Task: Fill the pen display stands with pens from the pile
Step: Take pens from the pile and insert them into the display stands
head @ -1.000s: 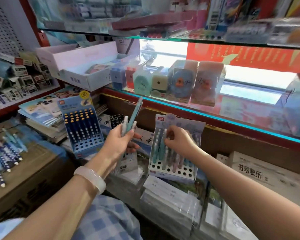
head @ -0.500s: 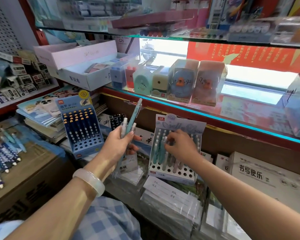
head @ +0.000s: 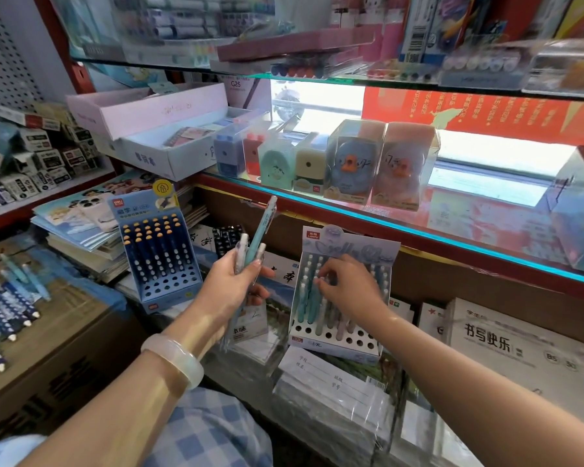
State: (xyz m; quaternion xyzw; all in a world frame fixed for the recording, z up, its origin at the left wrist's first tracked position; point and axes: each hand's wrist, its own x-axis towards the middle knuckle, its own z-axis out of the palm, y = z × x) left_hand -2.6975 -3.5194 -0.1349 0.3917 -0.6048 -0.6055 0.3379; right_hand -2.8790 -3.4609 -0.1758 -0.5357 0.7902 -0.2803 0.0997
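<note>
My left hand (head: 231, 286) grips a small bunch of pens (head: 255, 237), one teal and two pale, tips up. To its right stands a white display stand (head: 334, 338) partly filled with pastel pens, its front holes bare. My right hand (head: 346, 286) is over that stand, fingers curled round a pen standing in it. A dark blue display stand (head: 159, 251) with blue pens stands further left. The pile of loose blue pens (head: 4, 308) lies on a cardboard box at the far left.
Stacked notebooks (head: 78, 227) lie behind the blue stand. Wrapped paper packs (head: 331, 389) sit under the white stand, white boxes (head: 513, 348) to its right. A glass shelf (head: 418, 230) with boxed sharpeners overhangs close above.
My right hand has shifted slightly lower and to the left among the pens in the white stand. My left hand keeps the bunch almost still.
</note>
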